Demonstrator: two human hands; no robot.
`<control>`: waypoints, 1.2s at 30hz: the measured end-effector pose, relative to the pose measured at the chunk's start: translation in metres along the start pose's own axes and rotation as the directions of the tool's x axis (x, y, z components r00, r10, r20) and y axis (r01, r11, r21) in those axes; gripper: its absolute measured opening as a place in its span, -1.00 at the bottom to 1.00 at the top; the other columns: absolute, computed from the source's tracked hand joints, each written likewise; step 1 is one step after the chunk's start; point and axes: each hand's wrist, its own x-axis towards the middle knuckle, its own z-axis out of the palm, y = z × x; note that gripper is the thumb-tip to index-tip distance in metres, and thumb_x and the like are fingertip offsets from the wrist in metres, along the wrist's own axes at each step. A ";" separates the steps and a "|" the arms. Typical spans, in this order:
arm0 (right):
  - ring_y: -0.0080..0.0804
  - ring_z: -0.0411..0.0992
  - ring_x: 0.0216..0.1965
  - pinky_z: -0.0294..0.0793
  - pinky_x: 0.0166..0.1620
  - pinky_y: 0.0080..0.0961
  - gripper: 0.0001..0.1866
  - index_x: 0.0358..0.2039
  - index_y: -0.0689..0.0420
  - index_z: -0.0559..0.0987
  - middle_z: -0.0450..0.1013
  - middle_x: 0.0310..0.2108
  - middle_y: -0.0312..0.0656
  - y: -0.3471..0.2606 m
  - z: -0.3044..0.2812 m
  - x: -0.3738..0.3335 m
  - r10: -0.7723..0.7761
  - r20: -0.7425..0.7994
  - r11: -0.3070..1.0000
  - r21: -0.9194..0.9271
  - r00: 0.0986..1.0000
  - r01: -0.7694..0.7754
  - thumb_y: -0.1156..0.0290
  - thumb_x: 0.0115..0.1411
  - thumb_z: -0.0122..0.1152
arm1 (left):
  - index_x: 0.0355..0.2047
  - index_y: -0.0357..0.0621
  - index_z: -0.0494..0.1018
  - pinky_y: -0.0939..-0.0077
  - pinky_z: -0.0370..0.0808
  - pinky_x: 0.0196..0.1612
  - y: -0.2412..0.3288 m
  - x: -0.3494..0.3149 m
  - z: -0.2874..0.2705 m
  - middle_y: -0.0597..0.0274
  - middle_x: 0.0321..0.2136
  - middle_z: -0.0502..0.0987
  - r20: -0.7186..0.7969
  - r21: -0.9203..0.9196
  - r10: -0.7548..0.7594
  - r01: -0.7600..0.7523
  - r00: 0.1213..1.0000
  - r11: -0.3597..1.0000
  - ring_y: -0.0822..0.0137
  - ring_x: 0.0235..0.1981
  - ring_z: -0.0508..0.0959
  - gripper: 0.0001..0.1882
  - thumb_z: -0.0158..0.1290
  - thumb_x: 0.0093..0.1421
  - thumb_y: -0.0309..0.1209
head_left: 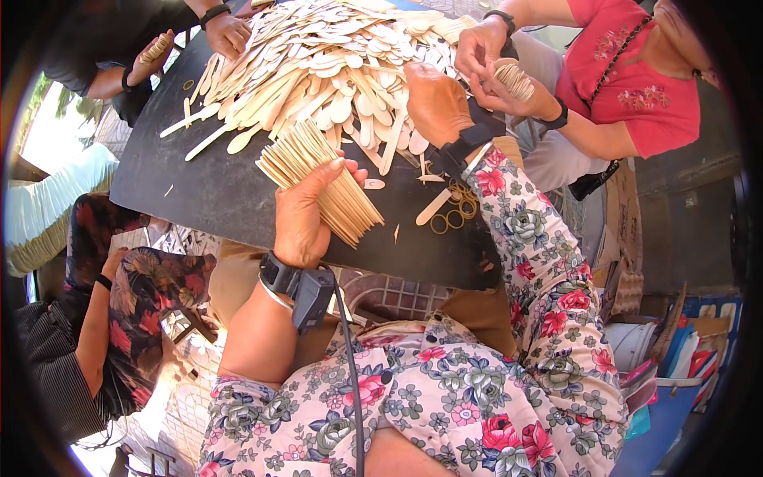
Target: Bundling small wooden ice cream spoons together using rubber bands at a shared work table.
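My left hand [300, 213] is closed round a thick bundle of wooden spoons [350, 208], held tilted above the near part of a dark table [187, 179]. Thumb and fingers wrap the bundle's middle, and the stacked edges face up. At the right edge of a large heap of loose wooden spoons [334, 71], my right hand [437, 105] reaches in, back of the hand upward. Its fingers are mostly hidden, so whether it grips a spoon does not show. Several rubber bands [455, 215] lie below my right wrist, beside one loose wooden spoon [432, 207].
At the right, a person in a red top holds a spoon bundle [515, 79]. Another person's hand [229, 36] touches the heap's far left, the other holding a small bundle [156, 48]. A seated person's arm [99, 334] shows at left. A blue bin [675, 413] stands lower right.
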 end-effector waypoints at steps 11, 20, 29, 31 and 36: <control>-0.29 0.41 -0.54 0.33 -0.45 -0.41 -0.79 -0.44 0.27 0.51 0.41 -0.63 -0.10 0.001 -0.092 -0.024 0.151 0.121 0.869 0.457 0.981 -0.190 0.35 0.13 0.12 | -0.15 -0.37 0.41 0.31 0.60 -0.20 0.000 0.002 0.001 0.03 -0.37 0.57 0.024 0.031 0.051 -0.052 0.998 0.998 0.18 -0.34 0.62 -0.72 0.13 0.14 -0.51; -0.58 0.37 -0.72 0.30 -0.63 -0.58 -0.74 -0.61 0.26 0.33 0.28 -0.71 -0.23 -0.028 -0.112 -0.033 0.084 0.435 0.516 0.750 0.896 -0.413 0.38 0.11 0.08 | -0.10 -0.27 0.41 0.34 0.61 -0.26 -0.005 -0.009 0.013 0.13 -0.32 0.55 0.183 0.283 0.182 -0.229 0.966 0.931 0.26 -0.31 0.60 -0.61 0.20 0.03 -0.60; -0.71 0.38 -0.61 0.34 -0.54 -0.73 -0.88 -0.31 0.30 0.49 0.39 -0.49 -0.32 -0.051 -0.086 -0.053 0.123 0.239 0.532 0.803 0.963 -0.267 0.49 0.23 0.10 | -0.19 -0.27 0.53 0.54 0.52 -0.23 -0.009 -0.013 0.022 0.25 -0.33 0.62 0.165 0.319 0.170 -0.216 0.971 0.923 0.45 -0.35 0.59 -0.68 0.25 0.00 -0.61; -0.69 0.38 -0.61 0.34 -0.54 -0.72 -0.88 -0.29 0.29 0.49 0.40 -0.49 -0.30 -0.056 -0.084 -0.055 0.168 0.211 0.530 0.804 0.963 -0.269 0.50 0.23 0.10 | -0.18 -0.27 0.52 0.53 0.52 -0.23 -0.010 -0.014 0.025 0.25 -0.33 0.62 0.149 0.382 0.212 -0.254 0.966 0.889 0.45 -0.34 0.58 -0.68 0.25 0.00 -0.61; -0.65 0.42 -0.59 0.37 -0.53 -0.68 -0.87 -0.22 0.28 0.46 0.42 -0.49 -0.27 -0.069 -0.081 -0.061 0.229 0.196 0.600 0.743 0.953 -0.297 0.53 0.23 0.09 | -0.17 -0.26 0.52 0.51 0.51 -0.21 -0.012 -0.014 0.026 0.26 -0.31 0.61 0.164 0.314 0.202 -0.246 0.965 0.917 0.44 -0.33 0.58 -0.67 0.25 0.01 -0.61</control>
